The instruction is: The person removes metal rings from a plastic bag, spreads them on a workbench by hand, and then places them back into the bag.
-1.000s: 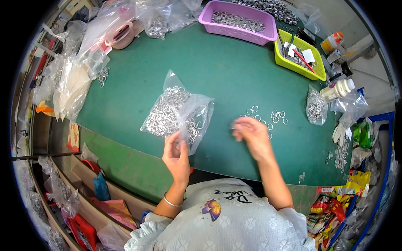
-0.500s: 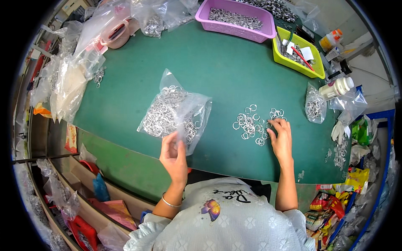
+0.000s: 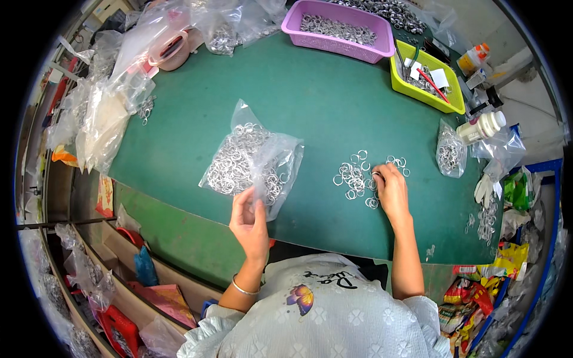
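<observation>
Left hand [image 3: 249, 222] pinches the near edge of the clear bag of metal rings [image 3: 250, 161] on the green surface [image 3: 310, 95]. Right hand [image 3: 391, 188], fingers curled, gathers the loose rings [image 3: 355, 176] beside it. Bag mostly full; small pile left out.

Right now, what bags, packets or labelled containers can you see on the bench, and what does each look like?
Clear bag of metal rings: bench centre, pinched by left hand.
Small clear ring bag: right side.
White bottle: right edge, lying down.
Colourful snack packets: lower right.
</observation>
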